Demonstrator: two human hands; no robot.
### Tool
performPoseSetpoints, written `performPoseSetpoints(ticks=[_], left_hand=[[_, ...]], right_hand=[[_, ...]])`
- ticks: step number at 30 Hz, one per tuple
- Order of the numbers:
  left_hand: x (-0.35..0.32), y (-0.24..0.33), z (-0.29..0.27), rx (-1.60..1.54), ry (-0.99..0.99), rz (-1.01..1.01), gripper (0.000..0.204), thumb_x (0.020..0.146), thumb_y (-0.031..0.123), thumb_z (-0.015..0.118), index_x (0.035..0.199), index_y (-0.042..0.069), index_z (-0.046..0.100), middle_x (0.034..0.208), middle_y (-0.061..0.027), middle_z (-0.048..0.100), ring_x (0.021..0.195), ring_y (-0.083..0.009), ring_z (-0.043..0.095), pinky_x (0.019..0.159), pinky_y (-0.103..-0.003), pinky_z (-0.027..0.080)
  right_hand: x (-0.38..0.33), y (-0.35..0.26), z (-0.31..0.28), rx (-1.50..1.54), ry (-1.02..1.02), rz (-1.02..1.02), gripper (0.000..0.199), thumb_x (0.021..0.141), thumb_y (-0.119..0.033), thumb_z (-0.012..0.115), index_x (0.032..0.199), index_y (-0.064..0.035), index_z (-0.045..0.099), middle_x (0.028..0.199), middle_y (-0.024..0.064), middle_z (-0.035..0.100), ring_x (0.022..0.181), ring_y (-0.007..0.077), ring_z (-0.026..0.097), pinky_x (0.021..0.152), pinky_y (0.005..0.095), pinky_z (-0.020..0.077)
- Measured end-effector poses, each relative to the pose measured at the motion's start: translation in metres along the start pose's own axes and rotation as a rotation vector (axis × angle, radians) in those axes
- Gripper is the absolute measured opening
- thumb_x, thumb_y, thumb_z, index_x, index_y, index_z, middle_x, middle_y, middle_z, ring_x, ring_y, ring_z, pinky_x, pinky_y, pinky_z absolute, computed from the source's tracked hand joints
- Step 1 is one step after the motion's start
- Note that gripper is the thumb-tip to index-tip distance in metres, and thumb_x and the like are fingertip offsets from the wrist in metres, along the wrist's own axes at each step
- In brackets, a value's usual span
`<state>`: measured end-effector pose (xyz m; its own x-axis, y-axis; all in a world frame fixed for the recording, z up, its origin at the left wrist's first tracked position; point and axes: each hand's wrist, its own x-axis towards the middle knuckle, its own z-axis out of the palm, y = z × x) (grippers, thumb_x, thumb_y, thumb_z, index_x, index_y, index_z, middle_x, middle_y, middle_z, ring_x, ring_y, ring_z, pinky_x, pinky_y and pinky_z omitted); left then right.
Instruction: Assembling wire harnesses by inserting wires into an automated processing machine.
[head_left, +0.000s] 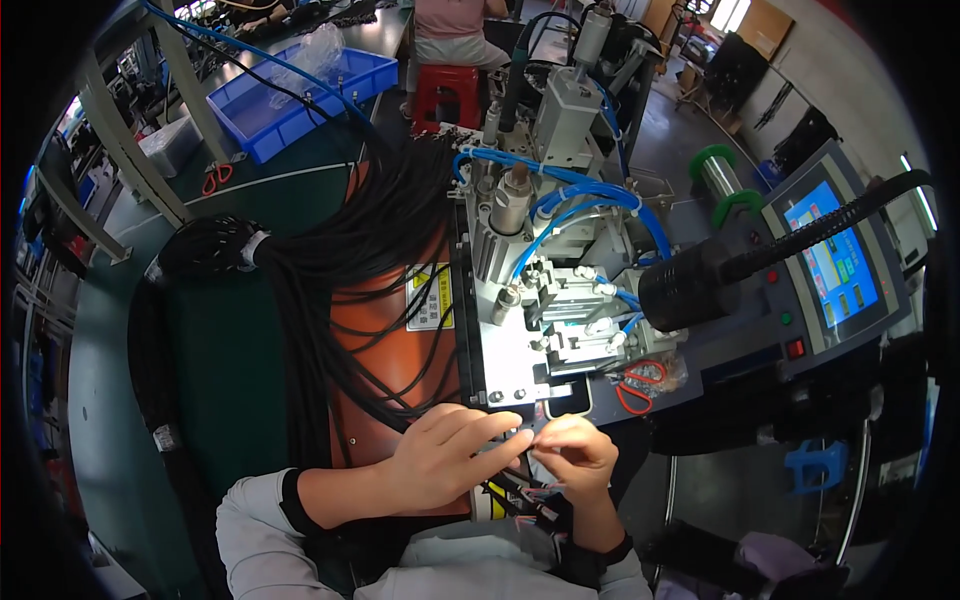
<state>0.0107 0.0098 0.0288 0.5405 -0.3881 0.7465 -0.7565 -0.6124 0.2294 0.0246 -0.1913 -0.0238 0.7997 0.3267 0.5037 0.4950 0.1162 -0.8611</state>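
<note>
Both hands pinch one thin black cable end at the machine's front edge.

The cable [528, 436] runs roughly left to right between left hand [452, 455] and right hand [578, 458], fingertips pressed together on it, below the metal plate [508, 368].

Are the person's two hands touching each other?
Touching. In the head view the left hand's fingertips meet the right hand's fingertips in front of the machine, with no gap between them.

Single head-worn fisheye view, looking steeply down, close above the dark green worktop [225, 390], grey metal pneumatic press machine [560, 290] straight ahead, edges bowed.
</note>
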Motion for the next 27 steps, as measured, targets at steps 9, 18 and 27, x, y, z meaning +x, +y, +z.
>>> performPoseSetpoints(ticks=[9,18,27], left_hand=[[-0.025,-0.005,0.008,-0.165,-0.249,-0.218,0.021,0.076,0.011,0.068,0.095,0.004,0.063,0.074,-0.0026,0.055,0.061,-0.0171,0.057,0.047,-0.03,0.041],[-0.013,0.001,0.01,-0.151,-0.247,-0.237,0.015,0.073,0.009,0.072,0.083,0.003,0.064,0.068,-0.0054,0.051,0.055,-0.0206,0.052,0.044,-0.032,0.038],[-0.017,0.002,0.011,0.057,-0.325,-0.155,0.015,0.068,0.008,0.066,0.078,0.01,0.055,0.075,0.0005,0.048,0.059,-0.0121,0.05,0.044,-0.026,0.035]], right_hand=[[0.019,-0.017,0.03,-0.252,0.255,0.036,0.019,0.069,0.005,0.076,0.085,0.0026,0.065,0.085,0.012,0.067,0.078,0.0198,0.062,0.07,0.0288,0.0491],[0.014,-0.016,0.012,-0.175,0.125,0.206,0.023,0.068,0.003,0.078,0.087,0.0015,0.067,0.082,0.0103,0.066,0.076,0.0193,0.062,0.068,0.0283,0.0482],[0.016,-0.019,0.01,-0.618,-0.009,-0.013,0.015,0.072,0.002,0.074,0.082,-0.0006,0.063,0.079,0.0082,0.061,0.073,0.0192,0.058,0.068,0.0272,0.0454]])
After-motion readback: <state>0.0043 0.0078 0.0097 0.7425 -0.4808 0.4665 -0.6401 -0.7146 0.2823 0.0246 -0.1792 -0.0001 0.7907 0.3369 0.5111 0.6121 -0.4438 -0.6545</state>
